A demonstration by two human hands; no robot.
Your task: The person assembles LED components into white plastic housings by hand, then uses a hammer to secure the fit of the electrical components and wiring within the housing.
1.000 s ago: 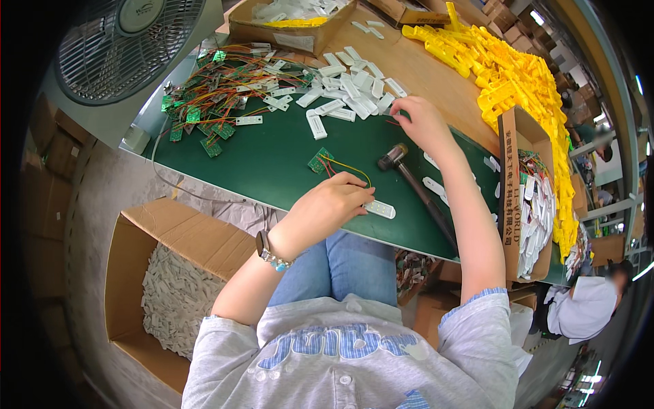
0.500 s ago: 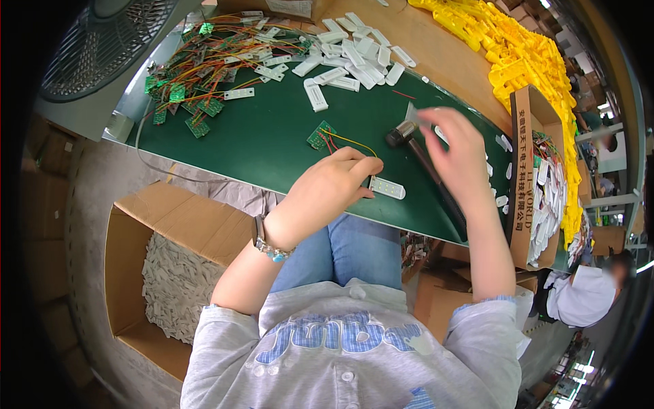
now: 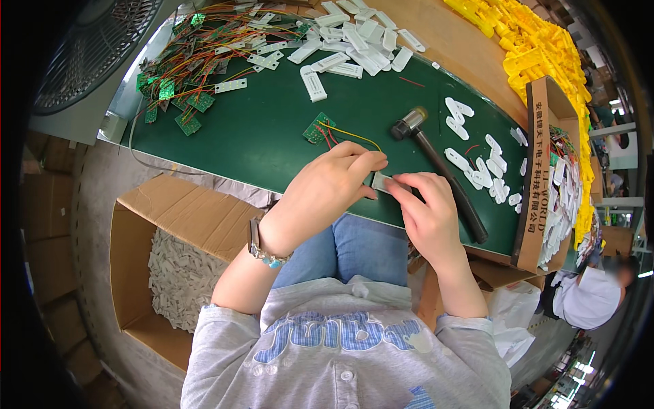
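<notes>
My left hand point(image 3: 325, 178) is closed, its fingers pinching the near-left end of a small white LED lamp piece point(image 3: 382, 182) above the table's front edge. My right hand point(image 3: 430, 208) meets the other end with thumb and fingers pressed together on it, hiding most of the piece. The thin translucent piece is not distinct under these fingers. Beyond my left hand a green circuit board point(image 3: 317, 128) lies on the table, with red and yellow wires running toward that hand. Right of both hands rests a hammer point(image 3: 436, 158) with a black handle.
Wired circuit boards point(image 3: 197, 68) heap at the far left, beside a pile of white casings point(image 3: 361, 37). Small white covers point(image 3: 487, 163) lie scattered right of the hammer. A cardboard box point(image 3: 535, 177) edges the table's right, yellow parts point(image 3: 531, 54) behind. A fan point(image 3: 95, 48) stands left.
My right hand has come down and left from above the hammer head, where it held a thin translucent piece, to the LED lamp piece. My left hand keeps its hold, nearly still.
</notes>
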